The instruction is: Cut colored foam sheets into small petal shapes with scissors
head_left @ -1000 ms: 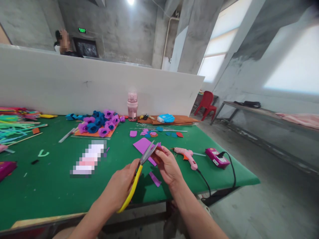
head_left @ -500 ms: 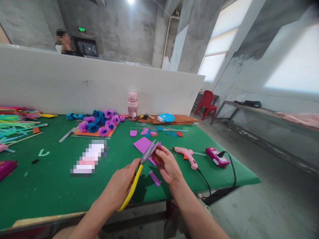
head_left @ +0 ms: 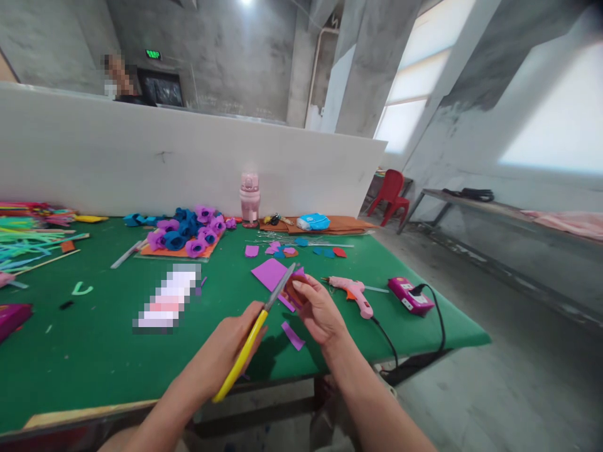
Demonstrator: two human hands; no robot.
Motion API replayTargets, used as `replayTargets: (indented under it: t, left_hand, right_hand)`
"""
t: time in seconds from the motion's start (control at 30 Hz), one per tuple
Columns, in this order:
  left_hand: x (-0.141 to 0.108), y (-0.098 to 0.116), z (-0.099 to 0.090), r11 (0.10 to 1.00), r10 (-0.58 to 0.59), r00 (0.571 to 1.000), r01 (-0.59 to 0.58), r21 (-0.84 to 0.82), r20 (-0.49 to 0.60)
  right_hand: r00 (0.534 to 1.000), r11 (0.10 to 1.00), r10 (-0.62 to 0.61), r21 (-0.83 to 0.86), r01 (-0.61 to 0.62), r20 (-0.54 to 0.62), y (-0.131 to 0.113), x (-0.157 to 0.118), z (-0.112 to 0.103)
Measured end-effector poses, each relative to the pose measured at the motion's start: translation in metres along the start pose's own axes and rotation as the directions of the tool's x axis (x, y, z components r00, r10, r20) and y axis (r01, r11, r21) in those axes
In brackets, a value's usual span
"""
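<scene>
Head view: two bare hands over a green table (head_left: 122,361), cutting tool in one, small craft pieces in the other.
The left hand (head_left: 228,345) has its fingers curled closed around yellow-handled scissors (head_left: 242,355), blades together and pointing away; the right hand (head_left: 321,311) pinches a brown piece (head_left: 294,291) between thumb and fingers — just beside the blades. A purple sheet (head_left: 270,274) lies beyond, a purple strip (head_left: 293,336) nearer, and a pink glue gun (head_left: 352,289) to the right.
</scene>
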State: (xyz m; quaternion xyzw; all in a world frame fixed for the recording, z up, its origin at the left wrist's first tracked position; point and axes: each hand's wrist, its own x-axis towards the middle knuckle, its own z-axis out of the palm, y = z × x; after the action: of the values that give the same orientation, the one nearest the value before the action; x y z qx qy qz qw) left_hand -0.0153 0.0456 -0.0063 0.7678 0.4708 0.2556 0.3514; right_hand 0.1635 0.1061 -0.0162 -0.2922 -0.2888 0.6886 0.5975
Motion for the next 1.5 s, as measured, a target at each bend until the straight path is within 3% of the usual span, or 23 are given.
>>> replayTargets:
  t: [0.1, 0.3, 0.47, 0.7, 0.9, 1.03, 1.23, 1.33, 1.5]
  left_hand:
    - [0.001, -0.002, -0.004, 0.986, -0.072, 0.997, 0.07, -0.15, -0.007]
    - [0.013, -0.014, -0.006, 0.958, -0.021, 0.959, -0.062, -0.281, -0.281]
    - [0.019, -0.011, -0.003, 0.895, -0.095, 0.958, -0.037, -0.444, -0.271]
    - [0.02, -0.016, 0.001, 0.936, -0.029, 0.948, -0.086, -0.343, -0.317]
    - [0.019, -0.008, 0.0, 0.889, -0.108, 0.938, -0.057, -0.455, -0.33]
    - [0.022, -0.008, 0.001, 0.854, -0.197, 0.896, -0.044, -0.518, -0.399]
    - [0.03, -0.013, 0.007, 0.739, -0.339, 0.773, -0.134, -0.661, -0.536]
    - [0.032, -0.006, 0.013, 0.718, -0.371, 0.735, -0.16, -0.677, -0.568]
    - [0.037, 0.006, 0.024, 0.734, -0.386, 0.706, -0.156, -0.661, -0.594]
  right_hand:
    - [1.0, 1.0, 0.004, -0.021, -0.004, -0.023, -0.003, 0.001, -0.001]
    - [0.987, 0.945, 0.144, -0.305, -0.118, 0.064, -0.001, -0.004, -0.001]
    - [0.97, 0.883, 0.214, -0.447, -0.144, 0.111, 0.011, -0.009, 0.003]
    - [0.954, 0.834, 0.279, -0.521, -0.182, 0.113, 0.018, -0.012, 0.009]
    - [0.938, 0.831, 0.291, -0.536, -0.151, 0.187, 0.014, -0.013, 0.008]
    - [0.935, 0.875, 0.26, -0.469, -0.122, 0.24, 0.012, -0.01, 0.008]
    - [0.979, 0.981, 0.188, -0.059, -0.183, 0.077, 0.027, -0.011, 0.017]
    - [0.99, 0.992, 0.128, -0.001, -0.129, 0.056, 0.039, -0.014, 0.026]
    - [0.995, 0.997, 0.053, 0.063, -0.048, -0.082, 0.049, -0.015, 0.038]
